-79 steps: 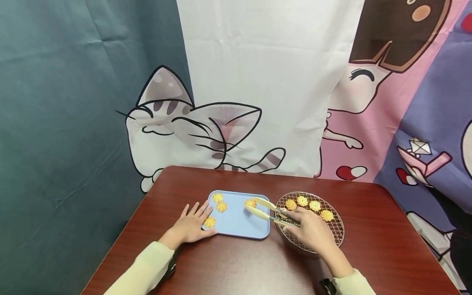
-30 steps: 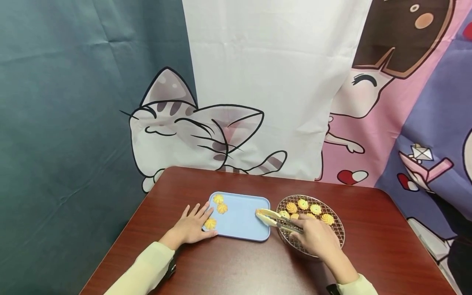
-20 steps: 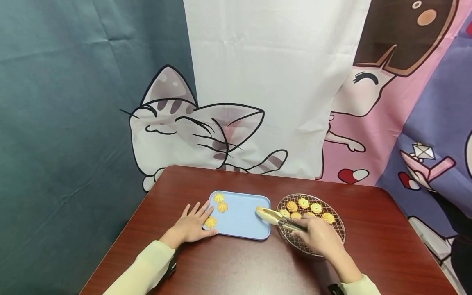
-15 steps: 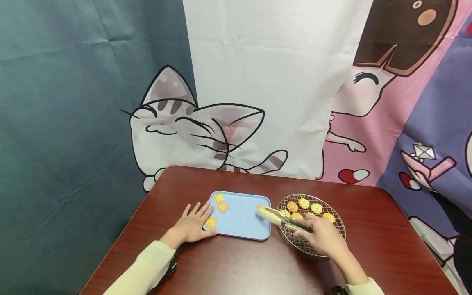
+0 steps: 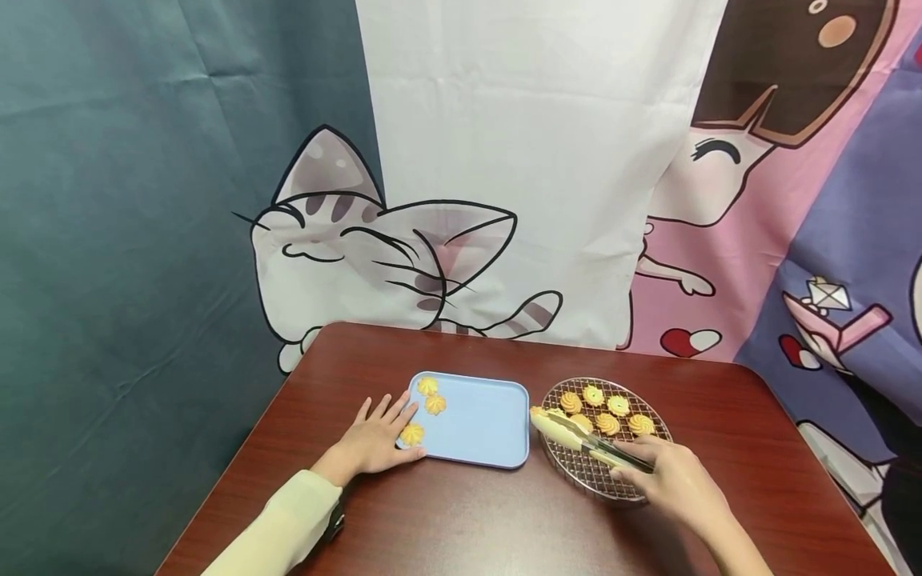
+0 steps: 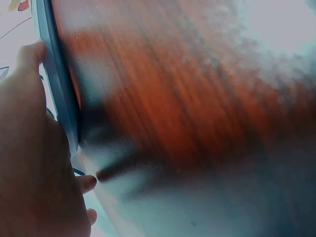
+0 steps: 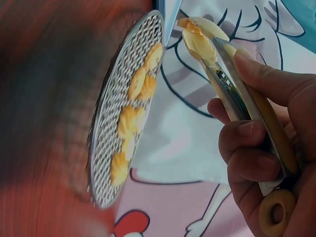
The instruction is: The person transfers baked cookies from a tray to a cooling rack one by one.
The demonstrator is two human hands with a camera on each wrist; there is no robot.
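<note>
My right hand (image 5: 680, 484) grips a pair of tongs (image 5: 576, 438) with cream tips and a metal handle. In the right wrist view, a small golden piped cookie (image 7: 190, 25) sits between the tongs' tips. The tips hang over the near-left rim of a round wire rack (image 5: 587, 472), which carries several swirled cookies (image 5: 608, 424). To the left lies a light blue tray (image 5: 479, 424) with 3 cookies (image 5: 434, 404) at its left end. My left hand (image 5: 370, 444) rests with fingers spread against the tray's left edge; the left wrist view shows its thumb at the rim.
Tray and rack stand side by side on a reddish-brown wooden table (image 5: 461, 512). A narrow strip of tabletop lies between them. Behind the table hangs a cloth backdrop (image 5: 533, 160) with a cartoon cat and a figure.
A cookie on the tray's right side has been picked up with the tongs. Right hand, tongs and cookie have moved right, off the tray to the rack's edge. The left hand stays put.
</note>
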